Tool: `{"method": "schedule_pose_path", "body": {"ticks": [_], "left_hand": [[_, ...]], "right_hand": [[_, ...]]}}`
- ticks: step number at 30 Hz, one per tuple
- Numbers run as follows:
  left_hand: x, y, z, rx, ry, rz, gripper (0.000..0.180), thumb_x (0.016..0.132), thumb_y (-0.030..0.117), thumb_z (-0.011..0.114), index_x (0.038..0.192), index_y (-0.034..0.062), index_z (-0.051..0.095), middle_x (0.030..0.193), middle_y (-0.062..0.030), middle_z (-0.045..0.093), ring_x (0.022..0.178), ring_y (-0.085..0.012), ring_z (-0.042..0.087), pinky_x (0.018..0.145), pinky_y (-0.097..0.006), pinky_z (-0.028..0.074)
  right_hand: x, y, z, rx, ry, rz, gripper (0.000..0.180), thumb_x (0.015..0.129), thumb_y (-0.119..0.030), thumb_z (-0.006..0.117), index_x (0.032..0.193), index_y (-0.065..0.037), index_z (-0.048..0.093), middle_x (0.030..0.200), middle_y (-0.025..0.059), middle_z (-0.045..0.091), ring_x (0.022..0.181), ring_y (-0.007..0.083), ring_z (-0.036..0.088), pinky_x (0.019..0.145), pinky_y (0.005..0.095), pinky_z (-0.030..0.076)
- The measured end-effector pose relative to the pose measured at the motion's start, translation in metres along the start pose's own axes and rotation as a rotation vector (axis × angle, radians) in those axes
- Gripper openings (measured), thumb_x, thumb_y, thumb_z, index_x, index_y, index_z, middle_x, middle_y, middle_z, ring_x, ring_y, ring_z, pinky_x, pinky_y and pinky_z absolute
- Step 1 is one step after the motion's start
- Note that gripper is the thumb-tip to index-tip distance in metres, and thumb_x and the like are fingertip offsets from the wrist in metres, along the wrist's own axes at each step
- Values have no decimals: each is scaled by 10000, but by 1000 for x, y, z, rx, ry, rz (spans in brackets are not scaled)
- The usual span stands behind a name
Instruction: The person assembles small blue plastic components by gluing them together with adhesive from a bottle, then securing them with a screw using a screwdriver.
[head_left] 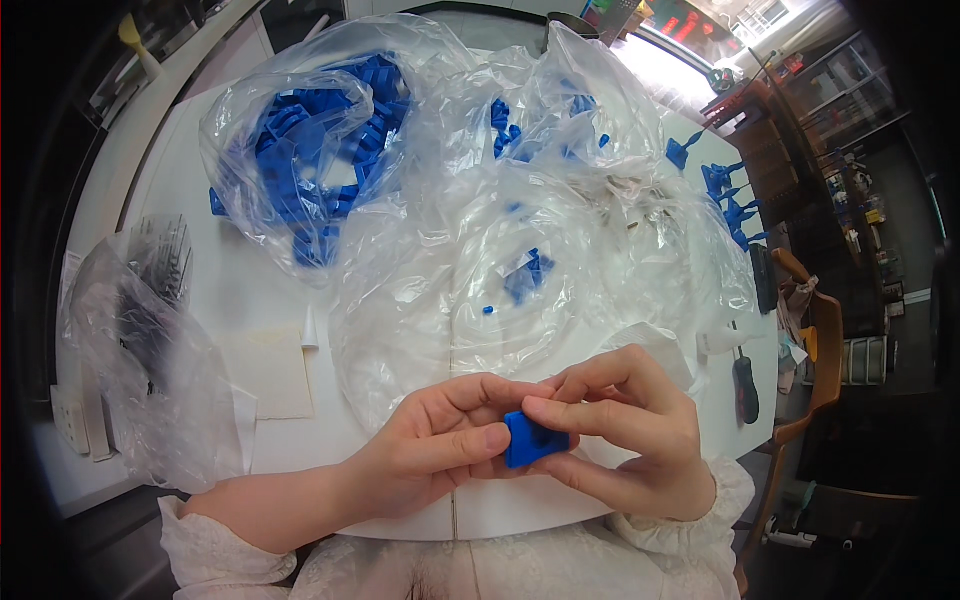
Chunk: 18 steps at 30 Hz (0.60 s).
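Nearest the camera, just over the near edge of the white tabletop (250, 300), the left hand (440, 440) and right hand (630, 440) meet around one small blue plastic block (532, 440). The left grip pinches it between thumb and curled fingers on its left side; the right grip pinches it from the right, thumb on top and fingers wrapped beneath. The block is squarish, bright blue, with a shallow recess on its upper face; its lower half and far edge are hidden by fingers, so its full shape cannot be told. Behind the hands a heap of clear plastic bags (520, 200) covers most of the tabletop; the creased film makes an exact bag count impossible. The bag at the left rear (300, 150) holds a dense pile of blue parts, too many to count. Another clear bag (140, 350) at the left edge holds dark pieces, blurred. One screwdriver (745, 385) lies at the right, beside several loose blue parts (728, 195).
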<state>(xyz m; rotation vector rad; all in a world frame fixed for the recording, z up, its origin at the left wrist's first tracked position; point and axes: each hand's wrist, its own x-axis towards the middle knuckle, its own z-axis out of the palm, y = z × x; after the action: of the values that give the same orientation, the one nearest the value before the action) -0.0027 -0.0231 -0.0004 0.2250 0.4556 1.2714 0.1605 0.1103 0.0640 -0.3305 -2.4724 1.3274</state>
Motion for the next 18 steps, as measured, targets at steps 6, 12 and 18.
{"method": "schedule_pose_path", "body": {"ticks": [6,12,18], "left_hand": [[1,0,0,-5,-12,0,393,954,104,515,1334,35,440,1263,-98,548,1159,-178,547,1008,-348,451],[1,0,1,-11,-14,5,395,953,98,514,1334,28,437,1264,-103,548,1164,-180,545,1007,-348,450],[0,0,1,-14,-14,2,404,949,99,516,1337,24,433,1267,-106,546,1164,-185,545,1009,-352,447]], "right_hand": [[-1,1,0,21,8,42,422,669,3,802,1075,-40,697,1014,88,529,880,178,599,669,248,527],[0,0,0,46,3,70,427,662,-5,809,1073,-43,699,1013,82,521,905,182,593,684,255,526],[-1,-1,0,35,-1,85,430,664,-19,812,1077,-55,699,1013,79,519,911,184,588,697,261,523]]}}
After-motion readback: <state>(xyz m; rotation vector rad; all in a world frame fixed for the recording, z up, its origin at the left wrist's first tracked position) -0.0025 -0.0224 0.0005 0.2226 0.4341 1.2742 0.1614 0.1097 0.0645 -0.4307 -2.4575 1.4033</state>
